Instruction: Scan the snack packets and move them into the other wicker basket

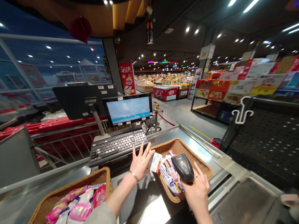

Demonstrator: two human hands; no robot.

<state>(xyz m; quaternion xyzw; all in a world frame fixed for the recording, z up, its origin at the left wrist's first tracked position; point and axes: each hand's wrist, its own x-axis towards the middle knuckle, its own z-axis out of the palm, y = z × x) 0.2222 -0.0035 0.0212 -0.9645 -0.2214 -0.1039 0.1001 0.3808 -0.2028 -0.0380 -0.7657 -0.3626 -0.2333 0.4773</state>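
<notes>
Right fingers (202, 176) clamped on scanner (182, 167), long axis slanting, seemingly pointing forward-left; left fingers (141, 150) holding packet (156, 162)

Dark ceiling (187, 14) w/ spotlights (187, 29), grey flr (178, 113), red freezer (161, 94) in bkgd

Supermarket checkout: barcode scanner (182, 168), till screen (129, 109), keyboard (119, 146) at metal desk (198, 144); beyond, red chest freezer (164, 92), stacked boxed goods (219, 90), food displays (146, 83).

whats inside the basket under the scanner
Colourful packaged items lie inside the basket, mostly toward its left side. The scanner and right hand cover part of the interior, so anything beneath them or under the top items cannot be seen.
</notes>
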